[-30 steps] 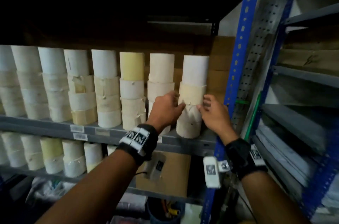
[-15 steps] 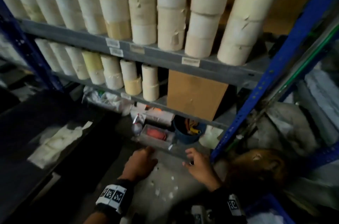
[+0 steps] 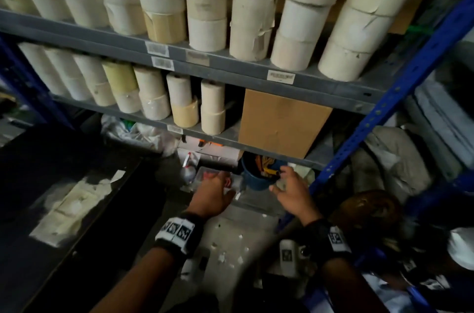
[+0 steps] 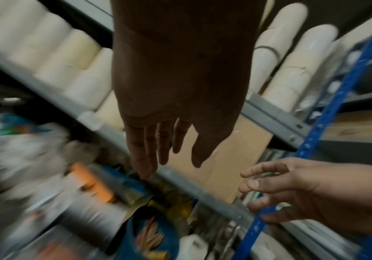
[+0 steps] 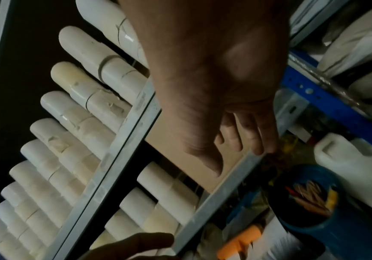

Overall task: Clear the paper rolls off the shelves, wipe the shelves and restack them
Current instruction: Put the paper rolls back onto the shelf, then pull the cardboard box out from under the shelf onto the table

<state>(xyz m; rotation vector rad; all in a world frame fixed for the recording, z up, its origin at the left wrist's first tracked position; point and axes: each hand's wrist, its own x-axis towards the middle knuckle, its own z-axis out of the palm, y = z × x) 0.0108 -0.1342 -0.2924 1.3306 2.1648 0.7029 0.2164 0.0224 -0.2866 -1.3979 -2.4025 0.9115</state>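
Shelving (image 3: 256, 69) fills most of what we see, grey decks on blue uprights (image 3: 400, 97), and the paper rolls (image 3: 210, 5) stand on it in tall stacks across the upper deck, with shorter stacks (image 3: 154, 97) on the deck below beside a cardboard box (image 3: 279, 123). None of them is in our hands; the clearing looks far from finished. Beneath the lowest deck sits floor clutter: a white jug (image 5: 358, 176), a blue tub (image 3: 256, 179) of mixed items, a clear tray (image 3: 218, 177).

Our left hand (image 3: 213, 197) reaches over the tray, fingers straight and loose, grasping nothing. Our right hand (image 3: 292, 192) hovers at the tub, fingers spread and relaxed, also empty.

We judge we are fetching something from down there, perhaps a cloth, though we cannot pick one out. To do this well we should steady the tub with one hand and lift with the other, keeping our forearms clear of the lower stacks, which would topple easily.
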